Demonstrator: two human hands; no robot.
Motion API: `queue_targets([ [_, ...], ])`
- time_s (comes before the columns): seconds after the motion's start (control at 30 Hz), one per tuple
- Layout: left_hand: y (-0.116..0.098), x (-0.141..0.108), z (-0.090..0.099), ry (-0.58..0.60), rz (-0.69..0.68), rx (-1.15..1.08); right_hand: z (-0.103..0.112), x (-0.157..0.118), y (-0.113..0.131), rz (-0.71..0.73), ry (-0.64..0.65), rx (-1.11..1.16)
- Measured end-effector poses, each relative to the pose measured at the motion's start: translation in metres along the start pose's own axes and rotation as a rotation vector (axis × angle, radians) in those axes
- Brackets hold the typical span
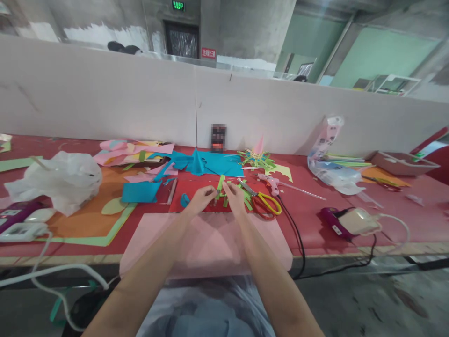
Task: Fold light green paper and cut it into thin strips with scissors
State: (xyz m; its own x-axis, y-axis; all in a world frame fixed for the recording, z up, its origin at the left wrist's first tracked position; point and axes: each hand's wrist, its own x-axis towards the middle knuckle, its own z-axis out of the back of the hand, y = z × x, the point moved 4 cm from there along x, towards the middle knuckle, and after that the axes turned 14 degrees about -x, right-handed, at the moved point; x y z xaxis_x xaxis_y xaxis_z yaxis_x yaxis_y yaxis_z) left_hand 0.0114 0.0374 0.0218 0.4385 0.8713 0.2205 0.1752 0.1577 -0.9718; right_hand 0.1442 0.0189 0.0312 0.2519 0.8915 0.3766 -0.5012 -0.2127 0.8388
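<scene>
Beyond a pink sheet [206, 245] at the near edge of the red table [305, 201], a green paper strip [221, 180] is held upright between the two hands, pinched by the fingertips of both the left hand [203, 198] and the right hand [234, 194]. Cut green strips [248, 201] are scattered beside the right hand, flanked by yellow-and-red-handled scissors [258, 196] and a pink glue gun [272, 182]. Farther back, a blue cone [197, 164] and a pink cone [258, 146] are seen before a white partition [140, 98].

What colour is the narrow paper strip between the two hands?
Light green: the narrow paper strip shows best in the head view.
</scene>
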Motion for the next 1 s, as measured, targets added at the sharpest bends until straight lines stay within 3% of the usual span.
queue_targets([
  [0.23, -0.0021, -0.0009, -0.0028, 0.023, 0.008, 0.024, 0.0004, -0.0015, 0.0054, 0.007, 0.035, 0.035],
  [0.43, 0.0021, -0.0002, 0.0021, -0.092, 0.001, 0.118, -0.0011, -0.0019, 0.0011, -0.055, 0.040, 0.015],
  [0.6, 0.0013, -0.0026, 0.0009, -0.077, 0.001, 0.152, 0.0013, -0.0037, 0.0049, -0.037, 0.011, -0.019],
  [0.87, -0.0042, -0.0022, 0.0029, -0.163, -0.023, 0.212, 0.0018, -0.0066, 0.0086, -0.005, 0.082, -0.086],
  [1.0, -0.0055, -0.0018, 0.0025, -0.155, -0.034, 0.226, 0.0016, -0.0069, 0.0072, 0.013, 0.032, -0.144],
])
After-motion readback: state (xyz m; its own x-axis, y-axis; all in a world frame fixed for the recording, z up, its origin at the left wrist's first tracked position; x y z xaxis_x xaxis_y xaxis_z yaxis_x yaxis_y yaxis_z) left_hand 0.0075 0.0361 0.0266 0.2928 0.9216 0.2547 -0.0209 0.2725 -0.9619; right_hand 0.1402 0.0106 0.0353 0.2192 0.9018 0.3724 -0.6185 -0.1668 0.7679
